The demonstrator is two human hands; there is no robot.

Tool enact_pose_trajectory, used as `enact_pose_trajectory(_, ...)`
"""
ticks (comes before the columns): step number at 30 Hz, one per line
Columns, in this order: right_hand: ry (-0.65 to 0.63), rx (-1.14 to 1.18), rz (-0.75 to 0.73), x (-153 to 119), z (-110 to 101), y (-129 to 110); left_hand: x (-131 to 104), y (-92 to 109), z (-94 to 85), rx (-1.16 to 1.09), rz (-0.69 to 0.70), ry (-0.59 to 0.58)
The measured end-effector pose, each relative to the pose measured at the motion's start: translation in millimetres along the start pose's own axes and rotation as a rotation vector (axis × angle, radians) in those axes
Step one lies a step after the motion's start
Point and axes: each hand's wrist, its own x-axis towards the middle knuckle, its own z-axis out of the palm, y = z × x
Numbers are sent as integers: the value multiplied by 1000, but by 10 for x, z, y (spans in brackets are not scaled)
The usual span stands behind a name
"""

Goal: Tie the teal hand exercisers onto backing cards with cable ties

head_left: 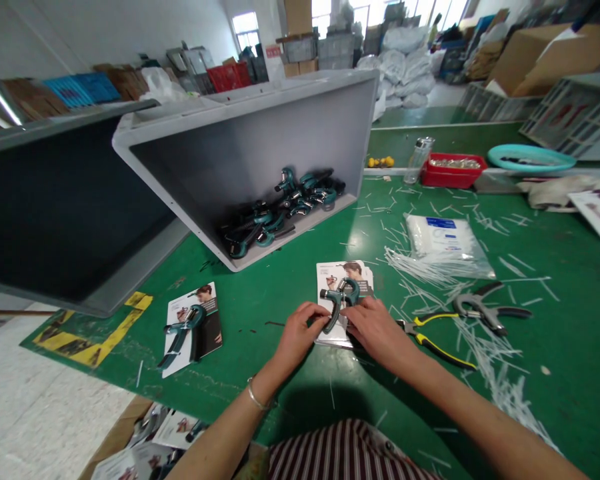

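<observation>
A teal and black hand tool [351, 291] lies on a stack of printed cards [325, 272] on the green table. My left hand [300, 328] is closed at the tool's lower left handle, fingertips pinched together. My right hand [375, 325] has its fingers bent over the tool's right handle and the card; part of that handle is hidden under it. Another card [211, 320] with a similar tool [185, 325] on it rests to the left. Yellow-handled cutters [443, 349] lie beside my right forearm.
A tilted grey bin [280, 127] holds several teal tools. Loose white ties [415, 267], a bag of ties [443, 240] and grey-handled pliers [485, 310] lie right. A red tray [453, 175] stands at the back. An open box [115, 437] of carded tools is below the front edge.
</observation>
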Motion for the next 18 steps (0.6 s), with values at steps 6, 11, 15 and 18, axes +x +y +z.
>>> enact_pose_trajectory(6, 32, 222, -15, 30, 62, 31, -56, -80, 14, -96, -7, 25)
enact_pose_trajectory(11, 123, 253, 4, 117, 176, 115, -51, -117, 36, -163, -38, 35)
enact_pose_trajectory(15, 190, 334, 149, 153, 209, 39, -39, -128, 74, -214, -92, 28)
enact_pose_trajectory(18, 217, 337, 234, 166, 211, -12, -38, -153, 104, -259, -146, 26)
